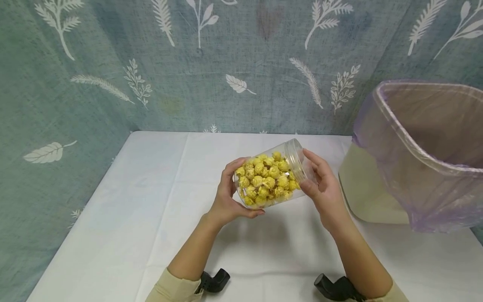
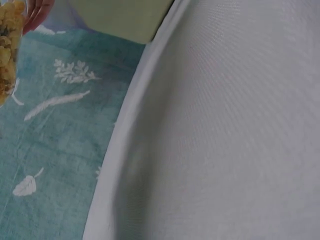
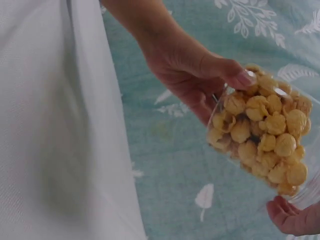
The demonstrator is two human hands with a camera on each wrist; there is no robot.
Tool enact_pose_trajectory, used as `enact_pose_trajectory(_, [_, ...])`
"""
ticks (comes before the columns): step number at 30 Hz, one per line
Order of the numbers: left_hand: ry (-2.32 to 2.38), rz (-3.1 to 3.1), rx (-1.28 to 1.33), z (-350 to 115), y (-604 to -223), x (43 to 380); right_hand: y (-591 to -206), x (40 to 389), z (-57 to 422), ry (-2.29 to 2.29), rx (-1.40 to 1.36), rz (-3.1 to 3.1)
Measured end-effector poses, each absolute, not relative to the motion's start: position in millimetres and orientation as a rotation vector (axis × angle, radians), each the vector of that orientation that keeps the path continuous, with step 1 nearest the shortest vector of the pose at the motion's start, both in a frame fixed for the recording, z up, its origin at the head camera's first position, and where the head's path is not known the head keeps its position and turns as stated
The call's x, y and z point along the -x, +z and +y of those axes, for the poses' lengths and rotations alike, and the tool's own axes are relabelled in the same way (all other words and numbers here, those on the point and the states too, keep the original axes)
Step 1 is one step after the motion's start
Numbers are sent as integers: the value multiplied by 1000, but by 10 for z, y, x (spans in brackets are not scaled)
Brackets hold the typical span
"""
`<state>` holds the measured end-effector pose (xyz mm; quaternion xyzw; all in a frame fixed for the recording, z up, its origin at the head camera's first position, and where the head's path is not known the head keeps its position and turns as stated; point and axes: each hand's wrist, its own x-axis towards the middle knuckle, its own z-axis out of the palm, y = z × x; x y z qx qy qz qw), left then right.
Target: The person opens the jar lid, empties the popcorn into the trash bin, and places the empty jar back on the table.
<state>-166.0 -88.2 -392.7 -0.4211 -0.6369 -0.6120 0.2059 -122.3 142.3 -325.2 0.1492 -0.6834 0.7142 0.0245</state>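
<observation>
A clear plastic jar (image 1: pixel 264 178) of yellow popcorn (image 1: pixel 268 181) is held tilted above the table, its ridged neck end up and to the right. My left hand (image 1: pixel 229 195) grips the base end, thumb below and fingers over the far side. At the neck, my right hand (image 1: pixel 325 188) has its thumb and fingers around the clear ridged end; whether a lid sits there I cannot tell. In the right wrist view the left hand (image 3: pixel 192 67) holds the base of the jar. Only a strip of popcorn (image 2: pixel 7 47) shows in the left wrist view.
To the right stands a pale green bin (image 1: pixel 371 188) lined with a translucent purple bag (image 1: pixel 411 184). A white cloth (image 1: pixel 181 218) covers the table. Behind and to the left hangs a teal curtain (image 1: pixel 196 88) with white leaf prints. Each wrist carries a black mount (image 1: pixel 216 282).
</observation>
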Motion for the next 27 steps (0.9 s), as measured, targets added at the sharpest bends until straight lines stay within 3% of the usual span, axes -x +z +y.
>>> enact_pose_trajectory(14, [-1950,-1959,1049,-946,-3864,1606,-3434,1446,1543,2169,-850,-1885])
enact_pose_trajectory(22, [-2079,-1991,1064,-952,-3863,1628,-3474,1548,1692,2044,-1229,-1820])
enact_pose_trajectory(27, [-2013,-1944,1032,-941,-3880,1623,-3362,1439,1613,2151,-971,-1922])
